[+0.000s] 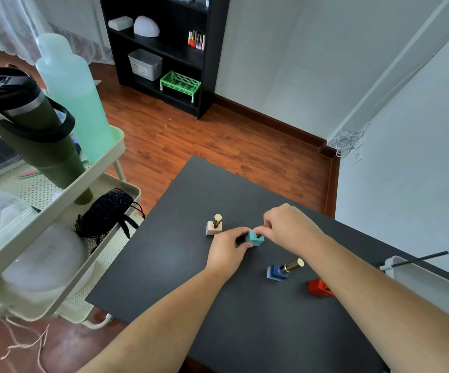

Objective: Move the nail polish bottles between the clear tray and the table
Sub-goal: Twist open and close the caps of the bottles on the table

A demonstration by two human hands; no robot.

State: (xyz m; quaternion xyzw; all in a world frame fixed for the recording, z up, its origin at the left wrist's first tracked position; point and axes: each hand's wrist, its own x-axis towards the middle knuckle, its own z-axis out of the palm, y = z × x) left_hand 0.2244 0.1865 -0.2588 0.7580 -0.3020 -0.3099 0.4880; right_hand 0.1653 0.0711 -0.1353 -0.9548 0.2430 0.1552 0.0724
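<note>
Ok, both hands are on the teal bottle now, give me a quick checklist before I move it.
1. Left hand holds the teal bottle at its base: ok.
2. Right hand fingers on its cap: ok, though the cap itself is hidden.
3. Pink bottle upright and apart from the hands: ok.
4. Blue bottle clear of the right forearm: ok, but close.
5. Red bottle clear of the right forearm: cannot tell, partly hidden.
6. Clear tray within reach: cannot tell, not identifiable in view.
</note>
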